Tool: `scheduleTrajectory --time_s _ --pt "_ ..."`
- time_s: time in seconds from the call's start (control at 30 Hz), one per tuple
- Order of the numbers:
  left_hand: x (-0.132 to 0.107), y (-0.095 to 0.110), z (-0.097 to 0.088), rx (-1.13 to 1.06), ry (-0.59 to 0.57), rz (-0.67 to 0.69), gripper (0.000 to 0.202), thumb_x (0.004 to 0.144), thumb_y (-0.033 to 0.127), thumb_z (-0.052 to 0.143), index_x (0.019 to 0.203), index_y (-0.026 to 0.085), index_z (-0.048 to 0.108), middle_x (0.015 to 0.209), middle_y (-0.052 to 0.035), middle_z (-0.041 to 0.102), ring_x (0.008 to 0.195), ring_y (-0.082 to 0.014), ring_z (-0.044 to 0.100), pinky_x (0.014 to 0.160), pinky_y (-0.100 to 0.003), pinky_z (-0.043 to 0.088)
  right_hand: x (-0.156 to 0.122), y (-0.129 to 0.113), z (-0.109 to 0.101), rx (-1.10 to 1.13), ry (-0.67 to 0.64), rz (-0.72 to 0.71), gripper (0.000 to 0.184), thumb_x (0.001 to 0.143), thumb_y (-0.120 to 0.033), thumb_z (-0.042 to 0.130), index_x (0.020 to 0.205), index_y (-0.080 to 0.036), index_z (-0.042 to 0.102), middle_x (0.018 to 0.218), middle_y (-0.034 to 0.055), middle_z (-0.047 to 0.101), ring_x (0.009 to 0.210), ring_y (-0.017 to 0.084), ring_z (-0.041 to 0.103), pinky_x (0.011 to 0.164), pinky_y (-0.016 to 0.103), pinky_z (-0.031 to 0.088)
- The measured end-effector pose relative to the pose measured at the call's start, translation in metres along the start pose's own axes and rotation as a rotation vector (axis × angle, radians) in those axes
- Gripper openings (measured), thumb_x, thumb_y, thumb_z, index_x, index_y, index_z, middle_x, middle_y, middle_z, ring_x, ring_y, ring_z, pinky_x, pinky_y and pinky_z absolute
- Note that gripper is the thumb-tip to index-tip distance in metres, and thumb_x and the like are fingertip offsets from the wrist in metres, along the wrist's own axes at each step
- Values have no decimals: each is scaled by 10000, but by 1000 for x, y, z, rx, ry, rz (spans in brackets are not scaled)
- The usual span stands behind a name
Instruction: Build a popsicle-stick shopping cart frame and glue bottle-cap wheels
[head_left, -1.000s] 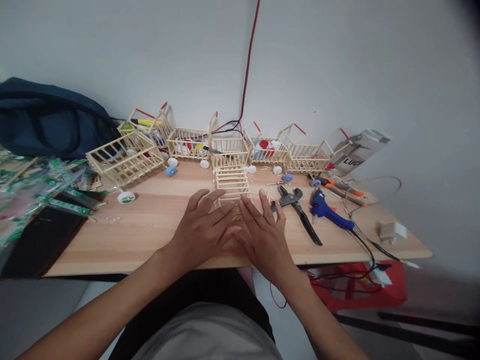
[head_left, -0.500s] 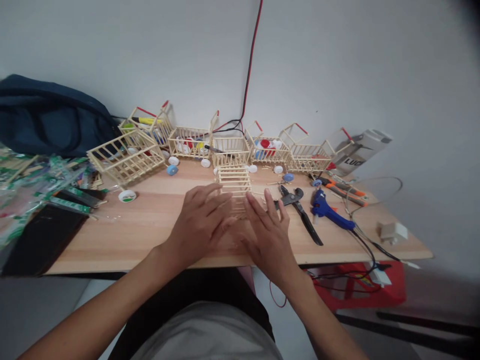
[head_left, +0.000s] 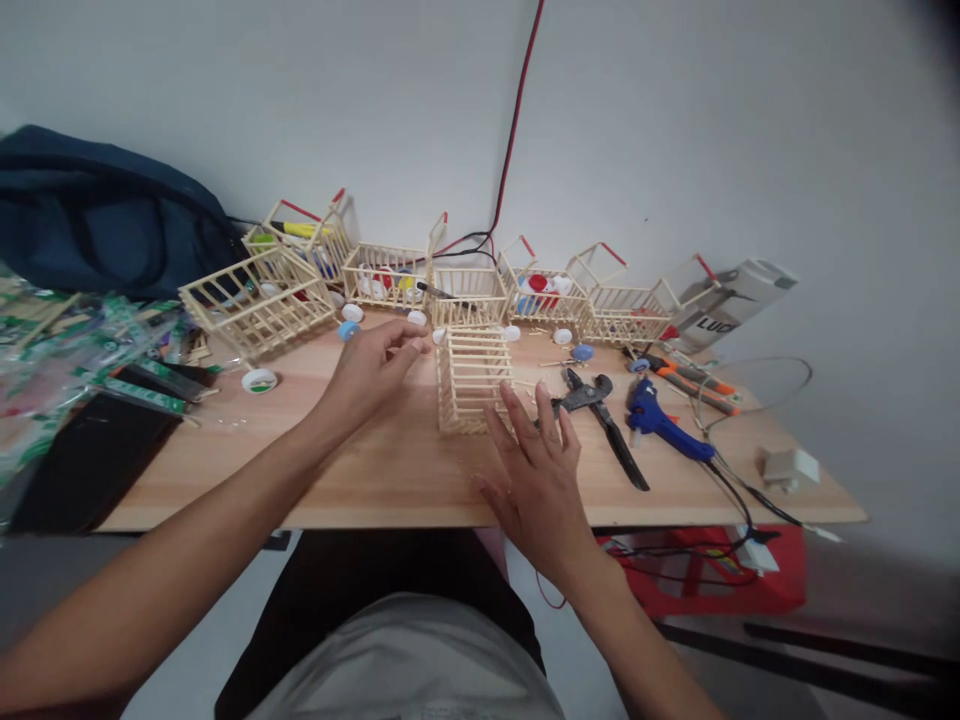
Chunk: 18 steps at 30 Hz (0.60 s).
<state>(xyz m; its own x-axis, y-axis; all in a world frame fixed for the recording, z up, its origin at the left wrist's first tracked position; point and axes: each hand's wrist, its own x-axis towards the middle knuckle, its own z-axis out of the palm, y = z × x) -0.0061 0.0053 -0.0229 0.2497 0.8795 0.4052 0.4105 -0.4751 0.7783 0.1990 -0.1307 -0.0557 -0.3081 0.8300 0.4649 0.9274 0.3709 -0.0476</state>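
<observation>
In the head view a small slatted frame of thin wooden sticks stands on the table in front of me. My right hand has its fingers spread, the fingertips at the frame's near right corner; whether they press on it I cannot tell. To the left of the frame, apart from it, my left hand hovers over the table with fingers bent and thumb and forefinger a little apart. It holds nothing that I can see. Black-handled pliers lie just right of my right hand.
Stick-built miniature carts line the wall, including a larger basket at left. A blue glue gun, orange-handled pliers and a white adapter lie right. Plastic-wrapped sticks and a dark blue bag fill the left. Bottle caps are scattered about.
My left hand has moved off the stick frame, up and to the left. The frame now shows more fully. My right hand stays at nearly the same place; the view has shifted slightly.
</observation>
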Motion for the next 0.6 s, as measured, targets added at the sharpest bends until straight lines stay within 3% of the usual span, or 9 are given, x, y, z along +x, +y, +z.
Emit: scheduleTrajectory --time_s 0.17,0.3,0.6 --pt "-1 -17 14 -293 -42 -140 188 774 311 603 867 150 633 849 -65 721 810 -194 663 707 -296 488 3 1 3 0 -6 -16 529 929 -320 499 1431 -175 418 1591 135 271 1495 346 -1 1135 618 163" --pt "-3 -20 20 -432 -67 -208 222 720 330 671 842 157 604 847 -73 727 786 -191 665 661 -281 475 4 1 3 -10 -4 -14 537 919 -312 525 1430 -180 426 1587 129 282 1494 350 9 1140 615 158" --pt "-6 -16 24 -530 -121 -282 238 681 289 688 851 152 593 892 -71 723 701 -153 647 575 -248 476 7 4 1 -28 -23 -13 588 921 -343 517 1463 -164 374 1597 100 271 1497 334 -19 1151 601 150"
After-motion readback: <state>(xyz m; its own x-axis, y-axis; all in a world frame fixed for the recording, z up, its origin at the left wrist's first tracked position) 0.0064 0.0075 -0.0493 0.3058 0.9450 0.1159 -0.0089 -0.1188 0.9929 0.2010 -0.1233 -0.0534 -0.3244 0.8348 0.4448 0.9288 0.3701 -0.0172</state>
